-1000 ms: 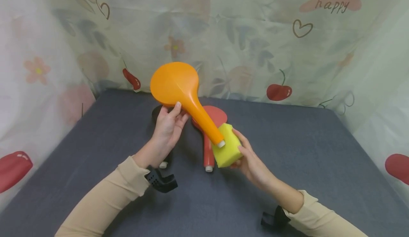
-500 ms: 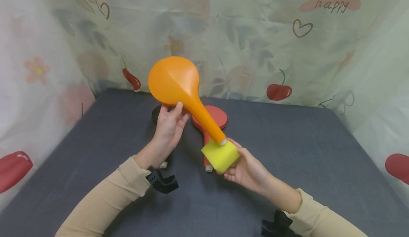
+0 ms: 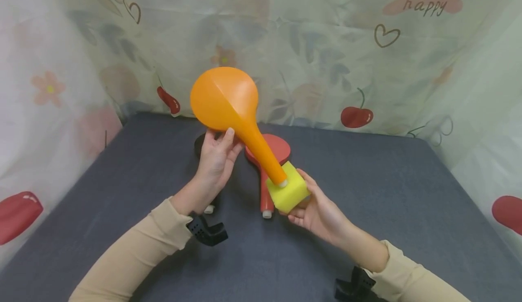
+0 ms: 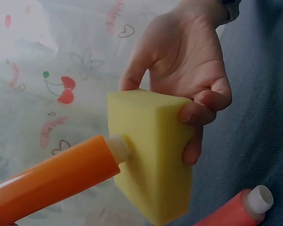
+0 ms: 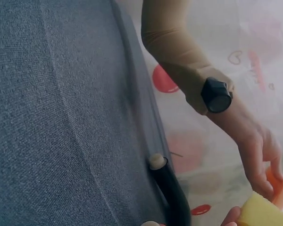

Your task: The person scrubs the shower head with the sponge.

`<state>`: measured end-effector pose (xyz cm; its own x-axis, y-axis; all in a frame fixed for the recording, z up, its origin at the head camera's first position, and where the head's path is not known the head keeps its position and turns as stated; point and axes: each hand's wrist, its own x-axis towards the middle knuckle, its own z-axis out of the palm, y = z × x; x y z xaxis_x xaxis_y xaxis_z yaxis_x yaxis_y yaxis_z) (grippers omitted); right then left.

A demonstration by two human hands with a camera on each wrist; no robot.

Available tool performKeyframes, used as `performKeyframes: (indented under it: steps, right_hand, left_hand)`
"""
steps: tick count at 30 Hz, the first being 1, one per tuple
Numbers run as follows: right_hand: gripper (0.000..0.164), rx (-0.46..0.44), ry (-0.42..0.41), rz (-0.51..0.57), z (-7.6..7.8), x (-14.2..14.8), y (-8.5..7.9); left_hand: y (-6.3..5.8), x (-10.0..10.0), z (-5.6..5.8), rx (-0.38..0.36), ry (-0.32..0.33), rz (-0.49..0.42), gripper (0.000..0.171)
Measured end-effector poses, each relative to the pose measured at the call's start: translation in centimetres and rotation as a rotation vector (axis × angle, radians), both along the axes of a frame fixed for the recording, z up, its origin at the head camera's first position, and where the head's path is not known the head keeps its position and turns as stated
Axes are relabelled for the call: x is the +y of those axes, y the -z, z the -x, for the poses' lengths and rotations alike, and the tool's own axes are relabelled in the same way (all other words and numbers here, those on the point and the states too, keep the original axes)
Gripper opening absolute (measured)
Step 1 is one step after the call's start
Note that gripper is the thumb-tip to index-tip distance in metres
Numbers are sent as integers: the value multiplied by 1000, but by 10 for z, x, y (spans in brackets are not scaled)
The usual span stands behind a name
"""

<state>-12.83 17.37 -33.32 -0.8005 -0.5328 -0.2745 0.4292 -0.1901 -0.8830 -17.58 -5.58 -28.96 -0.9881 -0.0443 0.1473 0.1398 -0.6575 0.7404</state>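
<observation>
In the head view, my left hand (image 3: 216,157) holds up an orange plastic paddle (image 3: 228,100) by the lower edge of its rounded head. Its handle slants down to the right and ends in a white threaded tip, clear in the left wrist view. My right hand (image 3: 322,211) grips a yellow sponge block (image 3: 289,191) between thumb and fingers. The threaded tip touches the sponge's broad face (image 4: 134,146). In the right wrist view only a corner of the sponge (image 5: 262,212) shows, and the orange paddle is mostly cut off.
A red paddle (image 3: 267,198) of similar shape lies on the dark grey cloth-covered table (image 3: 367,179) beneath the sponge. Left of it is a black one (image 5: 172,193), largely hidden behind my left hand in the head view. Patterned curtains (image 3: 306,57) enclose the table.
The orange paddle's head has risen slightly. The sponge has turned in my right hand and shifted down, then back up, with its face now against the paddle's tip.
</observation>
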Motion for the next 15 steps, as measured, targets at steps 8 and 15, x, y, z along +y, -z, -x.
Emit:
performKeyframes:
  steps: [8, 15]
  right_hand:
    - [54, -4, -55, -19, -2, 0, 0]
    - [50, -27, 83, 14, -1, 2, -6]
  left_hand:
    - [-1, 0, 1, 2, -3, -3, 38]
    - [0, 2, 1, 16, -8, 10, 38]
